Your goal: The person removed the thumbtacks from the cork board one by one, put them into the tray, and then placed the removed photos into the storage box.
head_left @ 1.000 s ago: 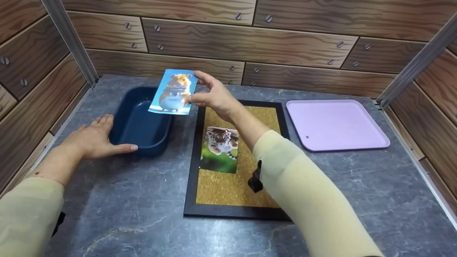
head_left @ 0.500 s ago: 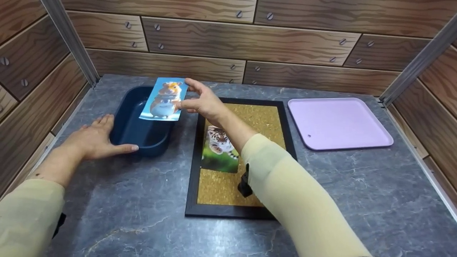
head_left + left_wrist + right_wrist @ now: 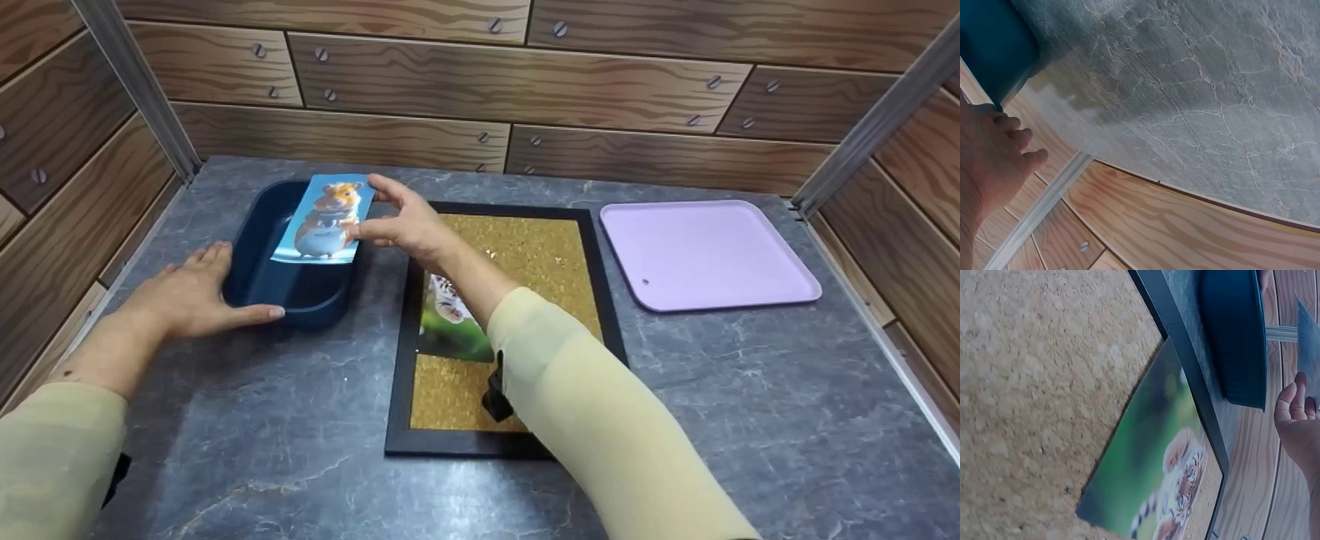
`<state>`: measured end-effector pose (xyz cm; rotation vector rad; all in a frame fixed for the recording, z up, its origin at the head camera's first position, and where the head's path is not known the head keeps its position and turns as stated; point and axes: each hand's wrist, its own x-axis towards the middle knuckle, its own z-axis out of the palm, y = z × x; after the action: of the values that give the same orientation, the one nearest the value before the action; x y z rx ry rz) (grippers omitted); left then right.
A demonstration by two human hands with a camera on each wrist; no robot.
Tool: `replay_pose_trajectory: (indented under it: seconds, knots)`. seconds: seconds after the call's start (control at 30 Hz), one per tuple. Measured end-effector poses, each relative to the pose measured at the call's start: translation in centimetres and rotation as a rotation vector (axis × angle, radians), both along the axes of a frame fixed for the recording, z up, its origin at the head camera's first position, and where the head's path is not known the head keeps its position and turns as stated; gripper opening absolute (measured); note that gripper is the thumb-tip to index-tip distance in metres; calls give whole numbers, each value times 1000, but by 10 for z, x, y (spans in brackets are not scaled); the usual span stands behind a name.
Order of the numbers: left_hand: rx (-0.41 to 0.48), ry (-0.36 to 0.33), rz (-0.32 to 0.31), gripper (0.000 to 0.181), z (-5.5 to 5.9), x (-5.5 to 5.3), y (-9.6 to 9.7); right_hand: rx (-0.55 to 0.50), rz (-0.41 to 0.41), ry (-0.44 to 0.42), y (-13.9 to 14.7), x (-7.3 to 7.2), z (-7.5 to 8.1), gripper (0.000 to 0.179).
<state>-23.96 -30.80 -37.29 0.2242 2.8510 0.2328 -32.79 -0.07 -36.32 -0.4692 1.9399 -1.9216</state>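
My right hand (image 3: 411,226) pinches the right edge of a hamster photo card (image 3: 324,221) with a blue background. It holds the card over a dark blue bin (image 3: 255,262), and the right wrist view shows the card raised above the bin's rim. My left hand (image 3: 180,296) rests at the bin's near left corner, its fingers along the outer side and the thumb across the front. On a black-framed cork board (image 3: 525,240) lies a tiger photo card (image 3: 450,330), partly hidden by my right forearm.
A lilac tray (image 3: 709,255) lies on the right side of the grey marbled table (image 3: 285,420). Wood-patterned panels (image 3: 420,82) close off the back and both sides, with metal posts (image 3: 139,90) in the corners.
The right hand has moved left and slightly down with the hamster card, bringing it from the bin's right side to over the bin. The left hand stays at the bin.
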Motion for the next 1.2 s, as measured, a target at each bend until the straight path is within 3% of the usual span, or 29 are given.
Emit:
replay_pose_trajectory:
  seconds: [0.43,1.2]
  knots:
    - [0,-11,4,144,-4,1,-1,1,20,-20,-9,0,-15,96]
    - [-4,-9,7,143,0,0,-1,74,49,6,-19,3,-19,95]
